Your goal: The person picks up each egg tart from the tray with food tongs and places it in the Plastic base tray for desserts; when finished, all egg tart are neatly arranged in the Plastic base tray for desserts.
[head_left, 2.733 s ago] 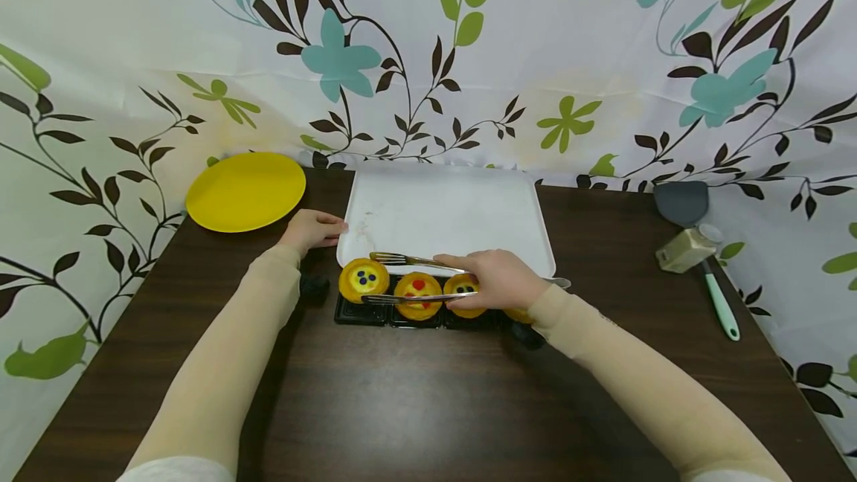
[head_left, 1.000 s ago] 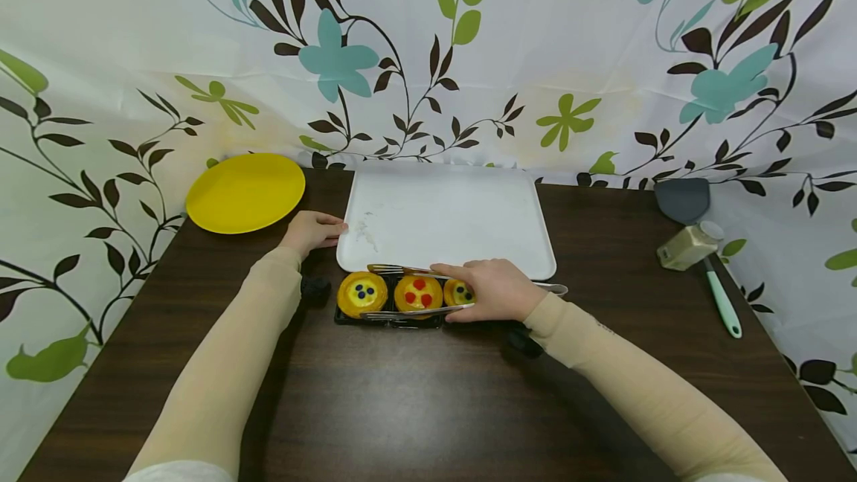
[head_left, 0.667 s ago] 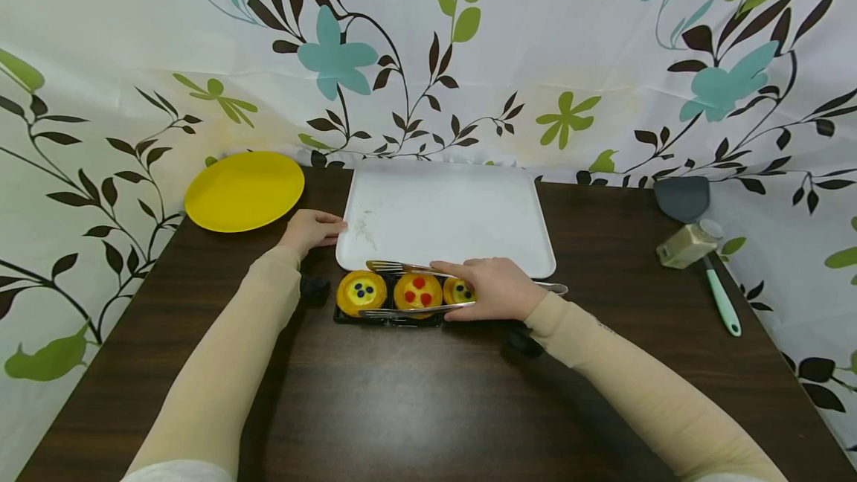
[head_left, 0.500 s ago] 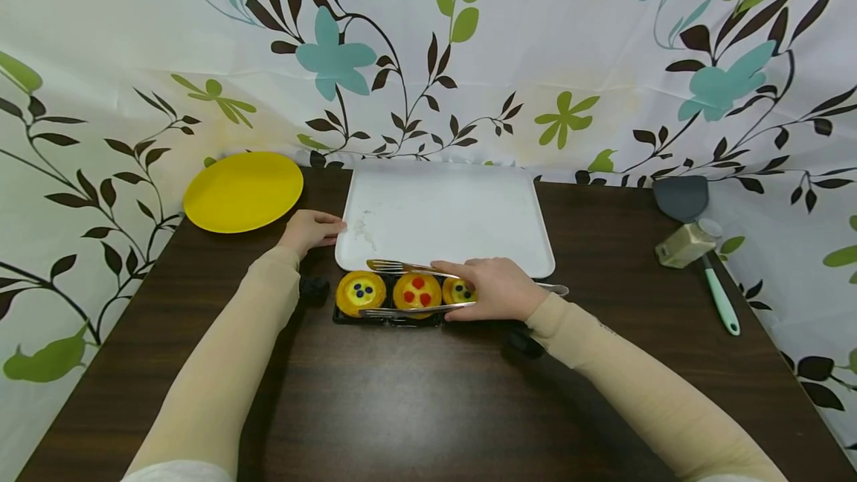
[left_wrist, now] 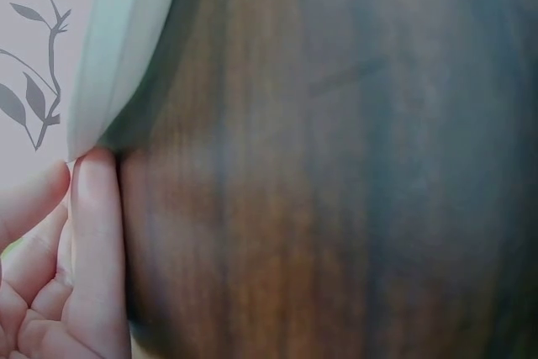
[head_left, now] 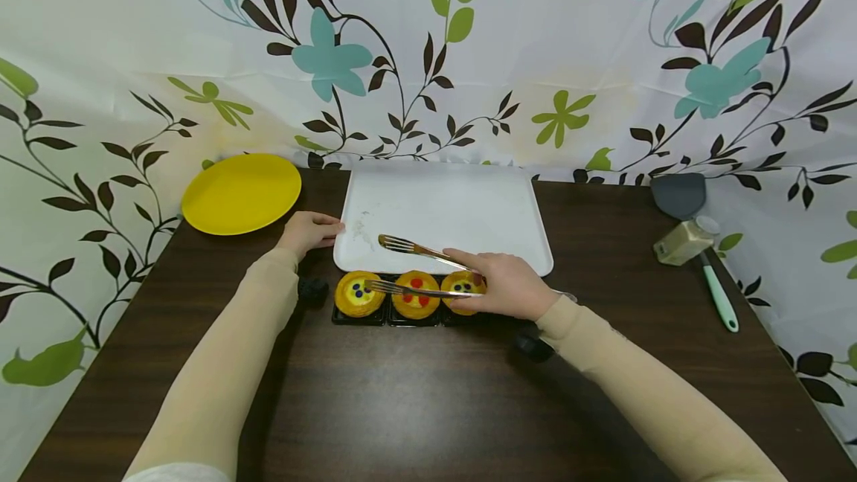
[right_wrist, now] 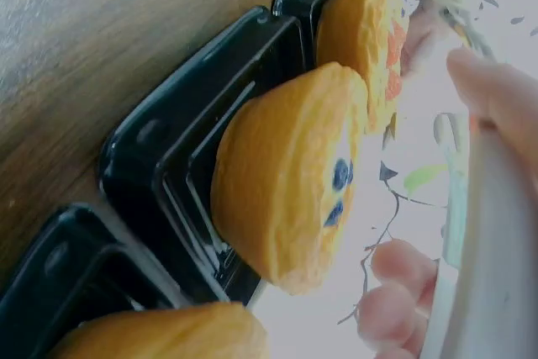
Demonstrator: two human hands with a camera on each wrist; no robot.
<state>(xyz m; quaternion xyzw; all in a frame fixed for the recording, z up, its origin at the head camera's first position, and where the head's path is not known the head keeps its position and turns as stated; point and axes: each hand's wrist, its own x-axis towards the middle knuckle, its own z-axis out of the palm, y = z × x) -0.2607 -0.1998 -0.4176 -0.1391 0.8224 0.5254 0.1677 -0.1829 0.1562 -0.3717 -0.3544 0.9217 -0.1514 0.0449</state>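
My left hand pinches the left rim of the white tray between thumb and fingers; the left wrist view shows this tray rim close up. My right hand grips metal tongs with fork-shaped ends, their arms spread apart and nothing between them. Below the tongs, a row of egg tarts sits in a black compartmented plastic tray: a blue-dotted tart, a red-dotted tart and another blue-dotted tart. In the right wrist view, a further tart shows at the bottom edge.
A yellow plate lies at the back left. On the right are a grey-headed spatula with a mint handle and a shaker jar resting against it. A patterned curtain hangs behind the brown table.
The tongs went down beside the tarts, and have now risen with the right hand, tilting over them. The tarts stay in their compartments. The left hand keeps its hold on the white tray.
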